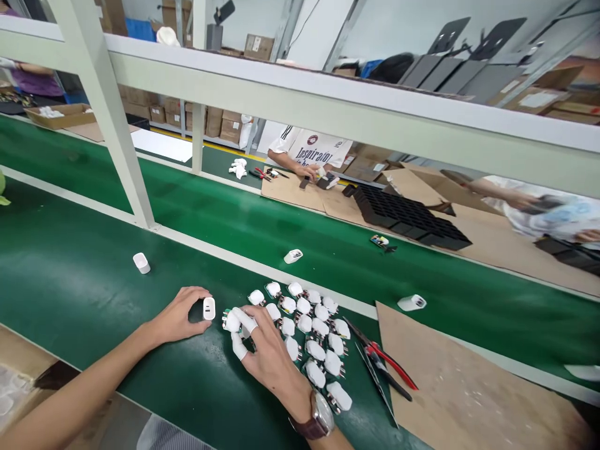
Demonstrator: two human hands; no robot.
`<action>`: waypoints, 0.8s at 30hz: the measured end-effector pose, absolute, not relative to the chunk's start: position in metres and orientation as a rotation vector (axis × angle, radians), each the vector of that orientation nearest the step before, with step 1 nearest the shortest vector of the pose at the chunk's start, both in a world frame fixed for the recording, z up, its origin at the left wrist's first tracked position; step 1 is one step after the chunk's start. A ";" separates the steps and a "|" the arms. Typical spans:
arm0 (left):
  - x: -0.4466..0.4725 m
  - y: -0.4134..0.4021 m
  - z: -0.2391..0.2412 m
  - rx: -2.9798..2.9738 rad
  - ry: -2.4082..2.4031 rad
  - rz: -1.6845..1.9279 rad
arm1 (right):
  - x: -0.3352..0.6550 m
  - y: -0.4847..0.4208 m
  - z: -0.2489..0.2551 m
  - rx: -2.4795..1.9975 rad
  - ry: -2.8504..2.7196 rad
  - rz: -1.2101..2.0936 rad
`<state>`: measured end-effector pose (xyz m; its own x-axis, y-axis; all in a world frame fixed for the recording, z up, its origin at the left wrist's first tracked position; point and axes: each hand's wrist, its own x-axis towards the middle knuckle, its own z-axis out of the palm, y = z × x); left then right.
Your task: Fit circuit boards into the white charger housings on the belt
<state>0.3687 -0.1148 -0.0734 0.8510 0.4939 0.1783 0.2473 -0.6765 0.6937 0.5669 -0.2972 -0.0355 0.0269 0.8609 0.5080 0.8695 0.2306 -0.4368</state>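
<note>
My left hand [178,315] curls its fingers around a small white charger shell [209,308] standing on the green mat. My right hand [262,350], with white finger cots on two fingers and a watch on the wrist, pinches a white charger part with a green board [230,320] right beside that shell. Several more white charger parts [309,331] lie in a cluster just right of my right hand.
Red-handled pliers [389,365] lie at the edge of a cardboard sheet [469,387]. Loose white shells [141,262] [293,255] [412,302] sit on the green belt. Across it, other people work by black trays [407,219]. A white frame post [112,119] stands left.
</note>
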 end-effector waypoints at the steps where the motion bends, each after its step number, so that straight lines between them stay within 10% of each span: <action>1: 0.368 -0.117 -0.073 2.329 0.550 0.478 | 0.566 -0.296 -0.035 -1.593 -1.792 -0.015; 24: 0.369 -0.121 -0.091 2.369 0.229 0.696 | 0.570 -0.273 -0.037 -1.516 -2.028 0.049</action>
